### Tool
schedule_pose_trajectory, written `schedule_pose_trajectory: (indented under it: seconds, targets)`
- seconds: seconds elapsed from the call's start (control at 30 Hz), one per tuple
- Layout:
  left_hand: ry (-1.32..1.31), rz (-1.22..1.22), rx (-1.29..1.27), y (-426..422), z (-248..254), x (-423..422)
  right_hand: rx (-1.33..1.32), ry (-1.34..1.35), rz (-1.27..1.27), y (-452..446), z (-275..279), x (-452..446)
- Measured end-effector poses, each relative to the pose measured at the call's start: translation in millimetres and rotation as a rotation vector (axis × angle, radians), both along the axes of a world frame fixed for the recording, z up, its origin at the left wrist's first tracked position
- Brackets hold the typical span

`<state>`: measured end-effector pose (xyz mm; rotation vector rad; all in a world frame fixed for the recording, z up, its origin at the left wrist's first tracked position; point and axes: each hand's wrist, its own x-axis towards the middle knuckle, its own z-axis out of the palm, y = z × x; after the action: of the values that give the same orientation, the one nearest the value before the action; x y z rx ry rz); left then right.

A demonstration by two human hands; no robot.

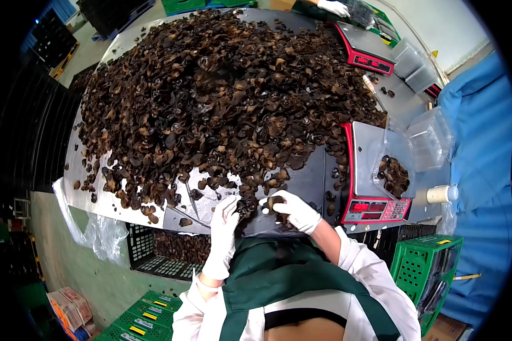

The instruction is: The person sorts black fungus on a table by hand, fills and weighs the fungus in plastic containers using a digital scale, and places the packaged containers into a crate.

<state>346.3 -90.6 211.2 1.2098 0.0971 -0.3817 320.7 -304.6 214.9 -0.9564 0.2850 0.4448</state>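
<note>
A great heap of dark brown wood ear mushrooms (210, 102) covers most of the metal table. At its near edge both of my hands work in white gloves. My left hand (224, 219) has its fingers curled against a small dark clump of mushrooms (246, 207). Across from it, my right hand (297, 211) pinches a brown mushroom piece (275, 201) between thumb and fingers. On the right, a red scale (375, 209) with lit digits carries a clear plastic box (393, 175) partly filled with mushrooms.
Stacked clear boxes (429, 139) and a pale bottle (441, 194) stand beyond the scale. A second red scale (370, 45) sits farther back, near another person's gloved hand (334, 8). Below the table are a black crate (145, 264) of mushrooms and green crates (412, 264).
</note>
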Motion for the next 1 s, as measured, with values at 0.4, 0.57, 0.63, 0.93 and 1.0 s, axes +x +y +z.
schedule_pose_trajectory:
  seconds: [0.4, 0.57, 0.63, 0.93, 1.0]
  targets:
    - [-0.871, -0.306, 0.687, -32.1, 38.5, 4.7, 0.473, 0.032, -0.221, 11.2, -13.9, 0.9]
    - [-0.600, -0.106, 0.609, -6.7, 29.5, 18.0, -0.395, -0.246, -0.442, -72.3, 95.2, -7.6]
    - [-0.560, -0.067, 0.700, 8.9, 33.7, 24.8, -1.045, -0.306, -0.712, -111.8, 110.6, -23.6]
    - [-0.405, 0.028, 0.799, 54.3, 4.2, 23.1, -2.280, -0.142, -0.319, -222.7, 74.9, -78.8]
    - [-0.466, 0.032, 0.848, 55.3, -7.6, 19.2, -2.323, -0.248, -0.435, -205.2, 88.5, -72.7]
